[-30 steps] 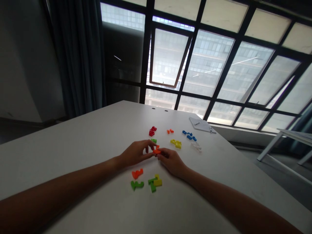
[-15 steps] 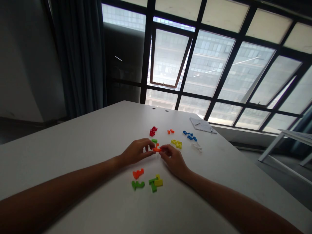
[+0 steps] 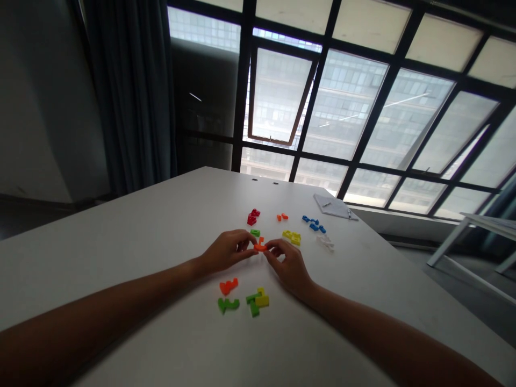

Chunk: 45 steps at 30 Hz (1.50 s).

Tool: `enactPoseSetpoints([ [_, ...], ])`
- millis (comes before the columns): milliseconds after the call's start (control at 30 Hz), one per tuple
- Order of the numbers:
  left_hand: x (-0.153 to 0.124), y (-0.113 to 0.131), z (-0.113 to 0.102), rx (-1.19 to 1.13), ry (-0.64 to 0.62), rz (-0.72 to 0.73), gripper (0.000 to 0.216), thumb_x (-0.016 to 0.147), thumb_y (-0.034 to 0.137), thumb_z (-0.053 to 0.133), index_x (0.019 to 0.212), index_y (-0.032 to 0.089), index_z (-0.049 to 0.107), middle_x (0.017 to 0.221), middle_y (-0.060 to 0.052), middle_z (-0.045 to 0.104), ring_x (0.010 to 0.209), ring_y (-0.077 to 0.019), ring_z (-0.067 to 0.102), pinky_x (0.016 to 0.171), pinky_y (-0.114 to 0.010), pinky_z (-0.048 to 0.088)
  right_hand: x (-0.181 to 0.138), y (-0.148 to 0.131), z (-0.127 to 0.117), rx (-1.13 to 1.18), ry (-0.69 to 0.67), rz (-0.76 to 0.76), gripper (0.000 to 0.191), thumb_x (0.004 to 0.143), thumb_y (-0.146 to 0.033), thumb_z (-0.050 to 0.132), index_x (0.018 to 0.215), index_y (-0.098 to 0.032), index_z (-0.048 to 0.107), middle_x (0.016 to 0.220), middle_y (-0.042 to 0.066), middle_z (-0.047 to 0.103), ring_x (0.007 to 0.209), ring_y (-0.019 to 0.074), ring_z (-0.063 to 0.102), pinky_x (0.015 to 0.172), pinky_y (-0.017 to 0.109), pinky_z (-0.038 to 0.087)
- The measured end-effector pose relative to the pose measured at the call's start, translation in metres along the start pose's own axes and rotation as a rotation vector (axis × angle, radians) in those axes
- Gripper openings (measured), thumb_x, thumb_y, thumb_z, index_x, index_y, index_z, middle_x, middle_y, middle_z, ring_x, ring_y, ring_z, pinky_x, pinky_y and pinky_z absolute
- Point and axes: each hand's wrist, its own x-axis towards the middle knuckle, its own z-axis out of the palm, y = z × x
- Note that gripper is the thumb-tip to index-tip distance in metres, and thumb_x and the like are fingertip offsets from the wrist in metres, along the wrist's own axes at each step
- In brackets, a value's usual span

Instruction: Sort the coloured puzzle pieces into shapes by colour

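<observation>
A person's left hand [image 3: 227, 251] and right hand [image 3: 288, 267] are held apart over a white table [image 3: 133, 226], with an orange plastic puzzle piece [image 3: 260, 246] between them. The left fingertips [image 3: 253, 250] appear to touch it, while the right fingertips [image 3: 269, 246] sit just beside it (whether it is resting on the tabletop or lifted, the view does not settle). A second earlier, both hands were closed together on the piece; a gap has since opened. Just above the hands sits a small green piece [image 3: 255, 233]. Farther out lie red pieces [image 3: 252, 217], small orange pieces [image 3: 281, 217], blue pieces [image 3: 313, 226], yellow pieces [image 3: 292, 237] and white pieces [image 3: 325, 243]. Nearer the person are a red-orange piece [image 3: 228, 286], a green piece [image 3: 228, 305] and a green-and-yellow cluster [image 3: 257, 301]. A notepad [image 3: 332, 206] with a pen [image 3: 349, 214] lies near the far edge [image 3: 258, 177], well inside the slanting right edge [image 3: 427, 282]. Black-framed windows [image 3: 346, 107] rise beyond.
</observation>
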Motion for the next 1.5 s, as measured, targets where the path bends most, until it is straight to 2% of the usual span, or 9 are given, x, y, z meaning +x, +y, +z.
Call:
enactPoseSetpoints([
  [333,0.0,-0.003,0.004,-0.028,0.05,-0.072,0.037,0.094,0.052,0.062,0.117,0.023,0.063,0.079,0.002,0.064,0.065,-0.0134,0.057,0.061,-0.023,0.044,0.027,0.017,-0.019,-0.225,-0.017,-0.22,0.008,0.089,-0.022,0.065,0.097,-0.021,0.068,0.091,0.005,0.073,0.084,0.0203,0.066,0.083,0.036,0.05],
  [433,0.0,-0.004,0.005,0.006,0.006,-0.095,0.029,0.097,0.046,0.055,0.113,0.023,0.066,0.079,0.001,0.066,0.065,-0.0138,0.058,0.061,-0.023,0.043,0.063,0.046,-0.046,-0.343,0.036,-0.042,0.011,0.089,-0.024,0.064,0.099,-0.021,0.067,0.095,0.005,0.074,0.084,0.0197,0.068,0.083,0.035,0.051],
  [567,0.001,-0.003,0.008,0.094,-0.116,-0.08,0.024,0.097,0.04,0.054,0.102,0.024,0.071,0.075,0.001,0.067,0.064,-0.013,0.058,0.061,-0.023,0.041,0.106,0.095,-0.072,-0.551,-0.084,0.286,0.01,0.087,-0.024,0.065,0.094,-0.02,0.07,0.095,0.004,0.075,0.085,0.0187,0.068,0.078,0.03,0.05],
  [833,0.002,0.003,0.008,0.115,-0.208,-0.138,0.022,0.095,0.036,0.054,0.099,0.026,0.073,0.075,0.003,0.068,0.064,-0.0115,0.058,0.061,-0.021,0.039,0.126,0.137,-0.043,-0.641,-0.165,0.476,0.011,0.077,-0.014,0.069,0.086,-0.017,0.075,0.088,0.007,0.077,0.082,0.0183,0.067,0.069,0.024,0.044],
  [1000,0.001,0.008,0.007,0.08,-0.216,-0.14,0.023,0.095,0.038,0.054,0.099,0.025,0.073,0.076,0.002,0.067,0.066,-0.0123,0.057,0.061,-0.021,0.038,0.132,0.122,-0.036,-0.636,-0.137,0.451,0.019,0.083,-0.012,0.061,0.094,-0.019,0.075,0.095,0.007,0.077,0.088,0.0199,0.069,0.072,0.025,0.045],
  [1133,0.002,0.003,0.009,0.005,-0.206,-0.213,0.029,0.096,0.043,0.052,0.104,0.024,0.074,0.076,0.001,0.067,0.064,-0.0132,0.056,0.058,-0.022,0.037,0.122,0.082,-0.033,-0.599,-0.155,0.315,0.023,0.088,-0.012,0.056,0.101,-0.017,0.074,0.098,0.009,0.076,0.091,0.0208,0.068,0.079,0.028,0.048],
  [1300,0.005,-0.008,0.012,-0.078,-0.154,-0.209,0.028,0.092,0.04,0.056,0.102,0.019,0.073,0.075,0.0,0.067,0.063,-0.0136,0.055,0.058,-0.023,0.038,0.063,-0.001,-0.011,-0.22,-0.526,-0.153,0.017,0.092,-0.019,0.061,0.102,-0.022,0.075,0.092,0.002,0.075,0.08,0.0146,0.067,0.078,0.025,0.051],
  [1367,0.006,-0.011,0.012,-0.126,-0.15,-0.218,0.027,0.09,0.036,0.056,0.101,0.018,0.073,0.074,0.0,0.067,0.063,-0.0141,0.056,0.058,-0.023,0.038,0.041,-0.028,-0.002,-0.049,-0.69,-0.331,0.023,0.093,-0.018,0.06,0.111,-0.024,0.074,0.108,0.003,0.074,0.097,0.0161,0.068,0.092,0.028,0.05],
  [1500,0.008,-0.016,0.011,-0.169,-0.084,-0.259,0.029,0.089,0.036,0.057,0.101,0.016,0.073,0.071,0.0,0.066,0.063,-0.0148,0.056,0.06,-0.024,0.041,0.027,-0.046,0.014,-0.047,-0.823,-0.385,0.026,0.089,-0.018,0.067,0.113,-0.023,0.075,0.108,0.004,0.075,0.103,0.0188,0.067,0.1,0.03,0.046],
])
